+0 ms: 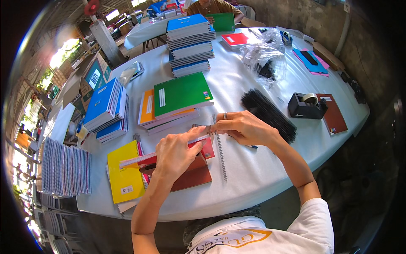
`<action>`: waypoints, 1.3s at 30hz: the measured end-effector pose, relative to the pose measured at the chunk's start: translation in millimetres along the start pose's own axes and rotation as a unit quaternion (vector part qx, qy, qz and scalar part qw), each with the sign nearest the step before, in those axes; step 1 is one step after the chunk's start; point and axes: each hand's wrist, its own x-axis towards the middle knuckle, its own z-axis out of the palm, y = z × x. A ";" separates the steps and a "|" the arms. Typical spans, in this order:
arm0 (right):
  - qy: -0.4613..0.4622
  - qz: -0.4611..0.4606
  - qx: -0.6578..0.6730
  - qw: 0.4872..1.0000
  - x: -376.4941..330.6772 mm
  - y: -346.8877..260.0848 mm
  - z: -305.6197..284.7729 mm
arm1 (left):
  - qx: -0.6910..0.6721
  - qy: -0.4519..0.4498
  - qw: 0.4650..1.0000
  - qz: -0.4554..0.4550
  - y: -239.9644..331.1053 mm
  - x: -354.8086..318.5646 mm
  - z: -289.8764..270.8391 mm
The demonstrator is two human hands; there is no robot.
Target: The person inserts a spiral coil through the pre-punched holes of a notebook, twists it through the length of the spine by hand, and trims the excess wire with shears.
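Note:
My left hand (173, 154) is closed over a red notebook (206, 148) and a brown-covered one (196, 175); what its fingers grip is partly hidden. A white page edge (134, 161) sticks out left of that hand. My right hand (247, 127), with rings on a finger, pinches near the upper end of a long thin spiral wire (221, 158). The fingertips of both hands meet there, around a small dark thing I cannot make out. A dark pen-like tip (253, 147) shows under my right hand. Left of my left hand lies a yellow notebook (122, 173).
Beyond my hands lie a green notebook (184, 95) on a pile and tall blue notebook stacks (190, 40). Spiral notebooks (65, 167) stand at left. Black coils (268, 114), a tape dispenser (306, 106) and clear plastic (264, 55) are right. A person (215, 8) sits opposite.

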 end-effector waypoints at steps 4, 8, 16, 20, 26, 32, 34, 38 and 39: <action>0.069 -0.016 -0.024 0.997 3.1 -6.1 6.1 | 0.008 -0.001 1.000 -0.010 4.7 1.8 -0.2; 0.051 -0.046 0.058 0.996 1.8 5.9 13.1 | 0.011 -0.042 0.999 -0.021 1.3 4.0 -0.6; 0.030 -0.024 0.062 0.997 4.5 0.8 2.8 | 0.021 -0.004 1.000 0.011 -1.3 5.4 5.2; -0.007 0.047 -0.004 0.999 -1.3 -3.2 10.8 | 0.076 0.021 0.994 0.081 -3.1 4.8 5.8; -0.063 0.001 -0.089 0.994 -1.0 -11.6 2.9 | 0.040 -0.066 0.996 0.032 13.3 -2.2 0.8; -0.025 -0.004 -0.028 0.999 -1.0 -23.8 3.9 | 0.096 0.040 0.985 0.137 0.7 -8.1 14.8; -0.037 -0.016 -0.057 0.998 -6.1 -18.5 10.8 | 0.158 0.125 0.958 0.205 -1.3 -7.9 16.8; -0.064 0.043 -0.071 0.995 -11.5 -23.9 8.5 | -0.004 -0.044 0.999 0.024 13.4 -11.5 7.8; -0.048 0.037 -0.065 0.996 -10.8 -26.4 8.8 | -0.003 -0.032 0.999 0.034 11.2 -12.7 10.2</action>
